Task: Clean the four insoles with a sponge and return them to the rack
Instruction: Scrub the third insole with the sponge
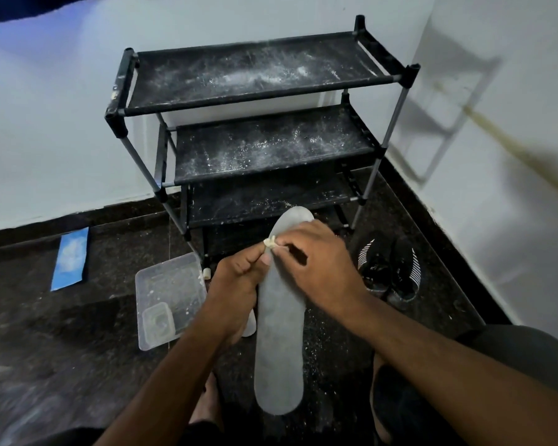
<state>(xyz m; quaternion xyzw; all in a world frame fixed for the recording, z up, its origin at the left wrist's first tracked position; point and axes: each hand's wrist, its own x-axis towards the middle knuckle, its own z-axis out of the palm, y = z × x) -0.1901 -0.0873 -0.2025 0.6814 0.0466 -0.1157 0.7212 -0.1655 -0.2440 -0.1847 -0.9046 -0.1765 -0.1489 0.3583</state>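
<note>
Your left hand (239,278) grips the insole (279,333) at centre frame; your right hand (313,262) pinches the sponge (270,243), so scrub its full length.

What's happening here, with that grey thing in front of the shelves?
A person is cleaning a grey insole. The left hand holds its edge while the right hand pinches a small pale sponge piece against it. The dusty black rack behind has no insoles visible on it. A clear plastic tray sits on the floor.

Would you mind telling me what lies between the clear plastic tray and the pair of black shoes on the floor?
In the head view, the grey insole and both hands, left hand and right hand, lie between tray and shoes.
</note>
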